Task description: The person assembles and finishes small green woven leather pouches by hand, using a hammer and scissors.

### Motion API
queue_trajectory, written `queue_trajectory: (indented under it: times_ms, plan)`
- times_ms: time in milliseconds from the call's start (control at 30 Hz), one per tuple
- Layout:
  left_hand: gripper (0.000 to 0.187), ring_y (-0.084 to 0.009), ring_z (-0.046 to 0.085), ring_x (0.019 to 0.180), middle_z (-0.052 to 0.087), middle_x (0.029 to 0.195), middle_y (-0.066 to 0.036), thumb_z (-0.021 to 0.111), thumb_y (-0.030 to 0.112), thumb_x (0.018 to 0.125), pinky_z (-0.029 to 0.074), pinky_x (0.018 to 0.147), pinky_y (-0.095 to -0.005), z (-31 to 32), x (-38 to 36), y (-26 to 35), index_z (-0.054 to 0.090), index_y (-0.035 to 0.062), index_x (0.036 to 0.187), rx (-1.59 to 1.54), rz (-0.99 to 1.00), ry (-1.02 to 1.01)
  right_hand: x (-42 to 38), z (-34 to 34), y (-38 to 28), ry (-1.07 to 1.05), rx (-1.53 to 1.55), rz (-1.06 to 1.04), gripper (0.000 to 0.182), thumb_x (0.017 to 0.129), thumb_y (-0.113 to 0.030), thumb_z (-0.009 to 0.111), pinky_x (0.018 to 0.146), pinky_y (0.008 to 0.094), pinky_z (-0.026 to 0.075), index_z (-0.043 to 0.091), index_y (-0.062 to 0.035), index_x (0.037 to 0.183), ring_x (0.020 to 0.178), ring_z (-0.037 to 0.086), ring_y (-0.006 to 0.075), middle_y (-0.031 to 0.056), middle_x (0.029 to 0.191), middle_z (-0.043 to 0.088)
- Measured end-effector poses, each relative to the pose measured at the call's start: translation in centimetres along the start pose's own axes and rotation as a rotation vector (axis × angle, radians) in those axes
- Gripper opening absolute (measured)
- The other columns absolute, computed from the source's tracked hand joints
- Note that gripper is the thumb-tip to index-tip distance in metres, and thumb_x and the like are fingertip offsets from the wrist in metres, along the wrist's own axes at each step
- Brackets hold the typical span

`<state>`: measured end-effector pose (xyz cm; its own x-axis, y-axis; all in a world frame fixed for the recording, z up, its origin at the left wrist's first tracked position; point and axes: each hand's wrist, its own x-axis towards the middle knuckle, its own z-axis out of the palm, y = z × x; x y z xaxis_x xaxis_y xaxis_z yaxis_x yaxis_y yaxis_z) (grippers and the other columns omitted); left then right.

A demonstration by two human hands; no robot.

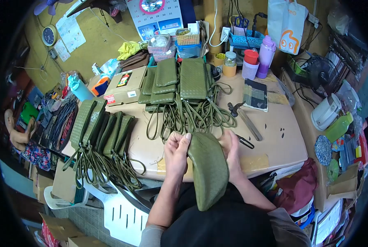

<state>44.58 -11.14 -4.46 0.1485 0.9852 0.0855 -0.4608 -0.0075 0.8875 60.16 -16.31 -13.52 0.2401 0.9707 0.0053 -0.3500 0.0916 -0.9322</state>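
A green leather-like pouch (209, 171) hangs between my hands above the table's front edge. My left hand (177, 154) pinches its upper left edge, thumb on top. At its upper right side is my right hand (230, 152), closed on the edge, its fingers partly behind the pouch. Beyond my hands, stacked green pouches (193, 78) with looped cord straps lie on the table (151, 123). More such pouches (106, 127) lean in a row at the left, straps hanging over the edge. A hammer (249, 123) rests right of the stack.
Behind the pouches stand a cardboard box (126, 86), a purple bottle (266, 57) and a red cup (251, 57). A dark notebook (255, 95) lies at the right. A white plastic chair (120, 210) is below the left edge. Another person (21, 138) is at the far left.
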Motion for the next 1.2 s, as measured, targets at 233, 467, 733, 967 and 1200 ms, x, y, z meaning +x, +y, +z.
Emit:
queue_trajectory:
  times_ms: [233,467,733,967,1200]
  plan:
    - [0.021,-0.0112,0.053,0.074,0.061,0.082,-0.004,0.059,0.020,0.092,0.044,0.069,-0.0220,0.4,-0.3,-5.6,0.062,-0.0002,0.088,0.158,0.192,0.162,0.9,-0.9,-4.1,-0.491,-0.705,-0.787,0.036,0.083,-0.016,0.062,0.106,0.0459,0.030,0.060,-0.0066,0.117,0.124,0.046,0.0251,0.0158,0.122,0.057]
    - [0.032,-0.0171,0.054,0.087,0.062,0.090,-0.008,0.060,0.018,0.089,0.041,0.082,-0.0270,1.2,-4.6,-2.5,0.063,-0.0024,0.114,0.517,0.302,-0.294,-1.1,-1.8,0.9,-0.326,0.742,0.138,0.047,0.094,-0.038,0.045,0.095,0.0369,0.045,0.047,-0.0024,0.125,0.115,0.052,0.0210,0.0116,0.130,0.049]
    - [0.031,-0.0126,0.055,0.094,0.064,0.096,-0.008,0.059,0.014,0.091,0.041,0.088,-0.0239,1.1,-6.3,-4.5,0.058,-0.0018,0.118,-0.078,-0.028,-0.201,-1.5,0.0,-0.6,-0.355,0.649,-0.028,0.041,0.091,-0.032,0.053,0.075,0.0310,0.053,0.053,0.0030,0.111,0.085,0.065,0.0205,0.0127,0.096,0.065]
    - [0.016,-0.0062,0.054,0.075,0.060,0.083,-0.001,0.071,0.010,0.083,0.045,0.070,-0.0208,0.6,-6.7,-3.6,0.057,0.0025,0.088,0.070,-0.257,-0.265,-1.8,-0.6,0.9,-0.383,1.044,-0.179,0.039,0.092,-0.028,0.052,0.073,0.0290,0.051,0.049,0.0021,0.117,0.086,0.058,0.0181,0.0112,0.102,0.059]
    - [0.018,-0.0092,0.050,0.087,0.054,0.094,-0.003,0.057,0.004,0.089,0.040,0.081,-0.0226,2.1,-6.5,-1.4,0.058,-0.0007,0.107,0.140,-0.062,-0.455,-1.9,-6.3,3.0,-0.166,0.460,0.029,0.039,0.094,-0.021,0.051,0.088,0.0315,0.045,0.044,-0.0011,0.127,0.098,0.054,0.0161,0.0083,0.111,0.055]
